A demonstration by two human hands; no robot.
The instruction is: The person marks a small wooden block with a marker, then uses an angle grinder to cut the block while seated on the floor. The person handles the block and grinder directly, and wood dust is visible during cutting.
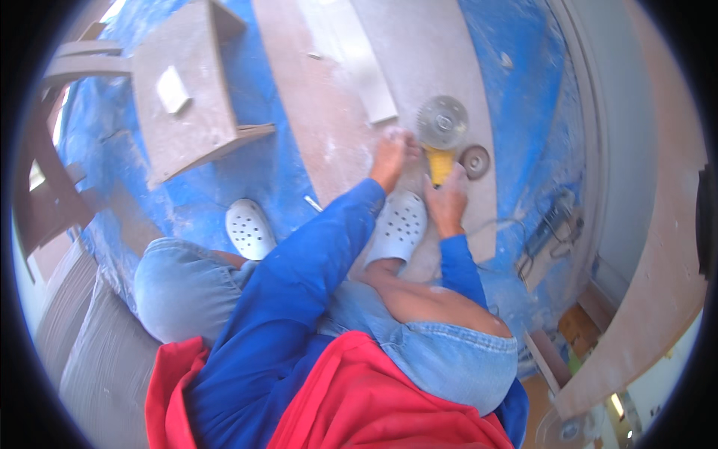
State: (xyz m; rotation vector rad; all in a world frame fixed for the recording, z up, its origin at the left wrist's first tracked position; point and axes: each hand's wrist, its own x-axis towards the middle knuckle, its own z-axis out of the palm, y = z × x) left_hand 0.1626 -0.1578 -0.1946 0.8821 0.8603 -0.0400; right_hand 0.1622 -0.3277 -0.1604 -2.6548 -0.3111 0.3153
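Note:
My right hand [447, 196] is wrapped round the yellow body of an angle grinder [440, 163]. A round grey cutting disc [443, 120] sits at the grinder's far end, face up. Just left of the grinder, my left hand [393, 156] has its fingers curled in; whatever they hold, if anything, cannot be made out. Beyond that hand lies a long white strip [365, 78], its near end close to my fingers. A loose brown-grey abrasive wheel [475, 162] rests on the board [299, 90] right of the grinder.
Blue plastic sheeting [523, 90] covers the floor under the board. A wooden box-like piece [179, 82] bearing a white offcut [173, 90] stands at left. My white clogs [250, 228] are close by. A dark tool with a cord [550, 224] lies at right, near a curved panel [643, 322].

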